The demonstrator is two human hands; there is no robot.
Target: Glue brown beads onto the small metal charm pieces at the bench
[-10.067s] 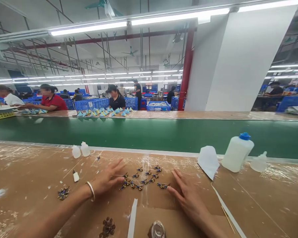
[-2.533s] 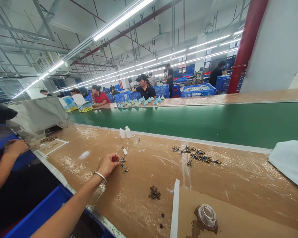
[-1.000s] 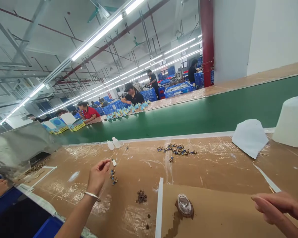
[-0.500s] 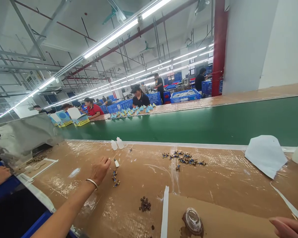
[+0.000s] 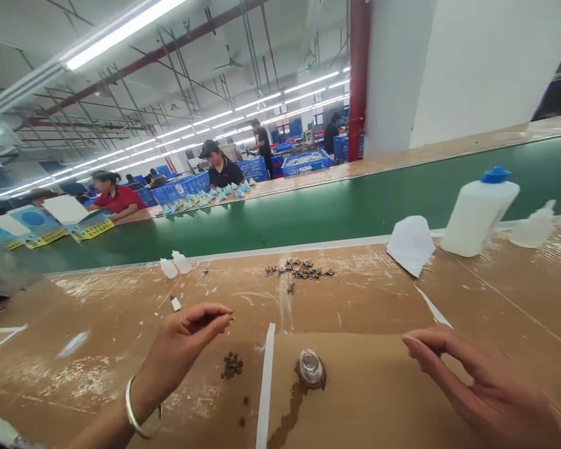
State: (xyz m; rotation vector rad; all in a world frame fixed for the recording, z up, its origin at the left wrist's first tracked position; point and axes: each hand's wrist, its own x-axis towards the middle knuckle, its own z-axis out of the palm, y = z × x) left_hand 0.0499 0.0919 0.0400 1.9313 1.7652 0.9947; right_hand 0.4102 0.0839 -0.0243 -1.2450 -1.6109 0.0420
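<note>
Fingers (image 5: 217, 322) of the left hand (image 5: 182, 349) are pinched shut on one tiny part (image 5: 231, 316), raised just over the tabletop (image 5: 98, 324). Looks feather-light, stiff, easy to drop, so tip-pinching seems right. Right hand (image 5: 486, 390) hovers spread, empty.

The counter (image 5: 98, 324) under the fingers (image 5: 215, 321) looks like brown cardboard covered with glossy, wrinkled clear tape. Behind it, the belt (image 5: 308, 218) is matt green. The bottle (image 5: 477, 212) to the far right is milky smooth plastic with a blue cap. Near the fingers, the small cup (image 5: 311, 368) is shiny, and the bracelet (image 5: 138, 418) is polished metal.
</note>
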